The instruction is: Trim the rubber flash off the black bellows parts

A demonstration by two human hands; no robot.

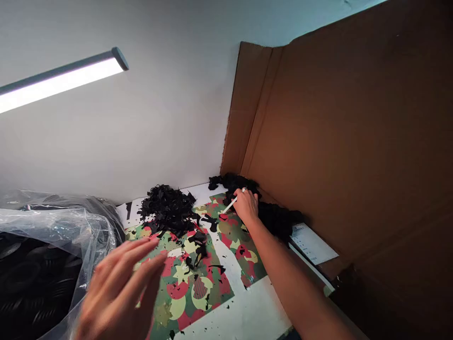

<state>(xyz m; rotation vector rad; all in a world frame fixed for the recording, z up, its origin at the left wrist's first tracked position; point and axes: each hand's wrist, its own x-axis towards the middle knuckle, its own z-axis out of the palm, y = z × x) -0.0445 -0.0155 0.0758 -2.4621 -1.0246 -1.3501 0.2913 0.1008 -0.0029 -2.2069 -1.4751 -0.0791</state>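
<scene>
Head view shows a white tabletop against a pale wall, a lit tube lamp overhead and a brown cardboard sheet on the right. The right hand is closed around a thin white tool over camouflage-patterned sheets, beside black scrap piles. The left hand hovers open, blurred, near a clear plastic bag. Printing on a white paper is too small to read.

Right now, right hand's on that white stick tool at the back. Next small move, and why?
Probably draw the white tool toward the camouflage sheet: the right hand holds it beside black scraps, its tip at the sheet's far edge. The left hand hovers open, blurred, holding nothing.
</scene>
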